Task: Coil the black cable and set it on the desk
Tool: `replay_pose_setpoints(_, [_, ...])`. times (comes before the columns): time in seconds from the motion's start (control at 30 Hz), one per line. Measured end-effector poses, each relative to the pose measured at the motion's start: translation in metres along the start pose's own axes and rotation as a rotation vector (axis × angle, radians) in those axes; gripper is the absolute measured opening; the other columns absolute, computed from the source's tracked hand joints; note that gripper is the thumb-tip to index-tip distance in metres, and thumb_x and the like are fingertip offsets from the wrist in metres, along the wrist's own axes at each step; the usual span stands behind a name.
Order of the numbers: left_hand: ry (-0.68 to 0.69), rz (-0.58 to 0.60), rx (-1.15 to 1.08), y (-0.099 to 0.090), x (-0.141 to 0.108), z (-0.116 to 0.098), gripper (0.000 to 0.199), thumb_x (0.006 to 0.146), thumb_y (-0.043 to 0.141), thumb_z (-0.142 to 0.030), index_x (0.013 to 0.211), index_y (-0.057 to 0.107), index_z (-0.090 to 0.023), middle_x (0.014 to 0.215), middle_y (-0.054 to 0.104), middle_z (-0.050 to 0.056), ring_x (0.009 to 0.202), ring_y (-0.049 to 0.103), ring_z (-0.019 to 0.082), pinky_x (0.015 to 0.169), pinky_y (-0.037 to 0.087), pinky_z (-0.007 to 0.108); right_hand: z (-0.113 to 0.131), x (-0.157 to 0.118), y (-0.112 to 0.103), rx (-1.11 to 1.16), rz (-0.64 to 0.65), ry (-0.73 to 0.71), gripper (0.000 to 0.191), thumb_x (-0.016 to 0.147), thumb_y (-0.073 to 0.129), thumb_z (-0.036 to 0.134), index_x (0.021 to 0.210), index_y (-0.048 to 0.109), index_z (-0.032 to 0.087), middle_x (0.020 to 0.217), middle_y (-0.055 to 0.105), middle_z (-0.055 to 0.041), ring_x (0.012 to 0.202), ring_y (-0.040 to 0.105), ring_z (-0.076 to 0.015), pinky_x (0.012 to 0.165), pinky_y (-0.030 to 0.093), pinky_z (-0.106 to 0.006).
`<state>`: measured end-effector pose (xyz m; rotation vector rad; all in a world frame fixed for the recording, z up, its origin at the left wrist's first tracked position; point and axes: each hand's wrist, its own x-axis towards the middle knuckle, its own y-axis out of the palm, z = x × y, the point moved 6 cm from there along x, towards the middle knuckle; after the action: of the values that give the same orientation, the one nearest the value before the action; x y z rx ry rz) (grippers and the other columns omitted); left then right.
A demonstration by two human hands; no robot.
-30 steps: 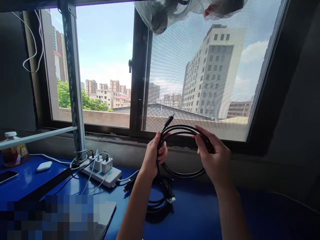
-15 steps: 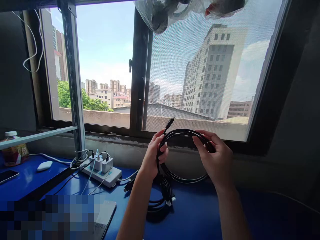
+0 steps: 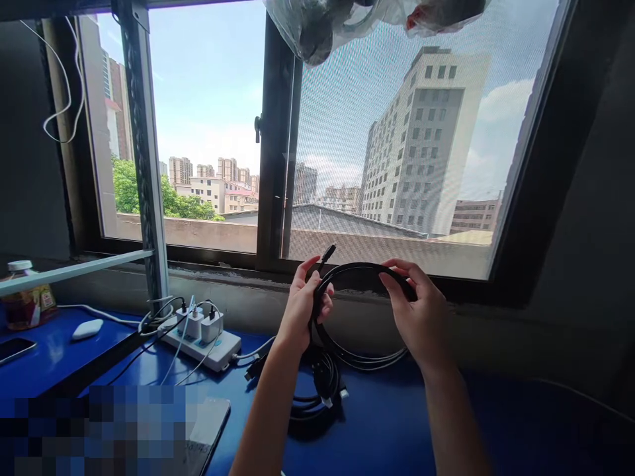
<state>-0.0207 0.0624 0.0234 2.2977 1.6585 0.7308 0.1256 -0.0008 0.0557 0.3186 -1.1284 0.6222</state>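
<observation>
A black cable (image 3: pixel 354 267), wound in a loose coil of several turns, is held up above the blue table. My left hand (image 3: pixel 302 311) is closed round the left side of the coil, and the cable's plug end (image 3: pixel 327 252) sticks up past its fingers. On the upper right of the coil, my right hand (image 3: pixel 419 311) pinches the turns between thumb and fingers. Below my left hand a second coiled black cable (image 3: pixel 325 383) lies on the table, its connectors showing; my left forearm hides part of it.
On the left, a white power strip (image 3: pixel 218 350) carries chargers and thin cords. A phone (image 3: pixel 213 423) lies nearer me. A bottle (image 3: pixel 27 297), a white oval object (image 3: pixel 88 329) and another phone (image 3: pixel 14 349) sit farther left, beside a metal shelf post (image 3: pixel 143 145). The window (image 3: pixel 278 152) stands behind.
My right hand has shifted slightly left and the top of the coil has dropped a little. The upright plug has moved left and down. Both hands keep their hold.
</observation>
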Motion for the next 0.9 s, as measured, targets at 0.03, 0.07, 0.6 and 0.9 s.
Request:
replay_pose_setpoints(0.03, [-0.007,0.005,-0.004,0.001,0.0,0.001,0.038,0.085,0.034,-0.022,0.123,0.036,-0.02,0.052,0.045,-0.005,0.031,0.033,0.003,0.029,0.019,0.011,0.0,0.0,0.0,-0.002,0.001,-0.003,0.027,0.077,0.052,0.046,0.08,0.061,0.02,0.081,0.064,-0.0042,0.076,0.059,-0.018,0.064,0.045,-0.028])
replay_pose_setpoints(0.07, [-0.012,0.011,-0.006,0.002,0.0,0.001,0.037,0.085,0.035,-0.022,0.122,0.039,-0.019,0.051,0.045,-0.005,0.031,0.034,0.003,0.029,0.019,0.011,0.0,0.0,0.001,-0.005,0.001,-0.005,0.027,0.077,0.053,0.045,0.08,0.061,0.02,0.081,0.064,-0.0042,0.076,0.059,-0.018,0.065,0.046,-0.028])
replay_pose_setpoints(0.6, [0.227,-0.024,0.505,0.004,0.003,0.005,0.053,0.08,0.043,-0.052,0.122,0.045,-0.021,0.062,0.05,-0.004,0.036,0.032,0.0,0.037,0.025,0.013,0.012,-0.003,0.002,-0.109,-0.085,-0.21,0.021,0.082,0.053,0.037,0.079,0.062,0.019,0.078,0.062,-0.003,0.068,0.057,-0.0138,0.053,0.043,-0.023])
replay_pose_setpoints(0.9, [0.245,0.128,0.374,0.014,0.0,0.004,0.052,0.077,0.044,-0.054,0.113,0.048,-0.016,0.058,0.053,-0.003,0.03,0.03,0.001,0.031,0.021,0.014,0.015,-0.003,-0.003,-0.137,-0.144,-0.259,0.021,0.082,0.052,0.038,0.08,0.062,0.02,0.082,0.057,-0.0042,0.073,0.056,-0.0143,0.05,0.042,-0.022])
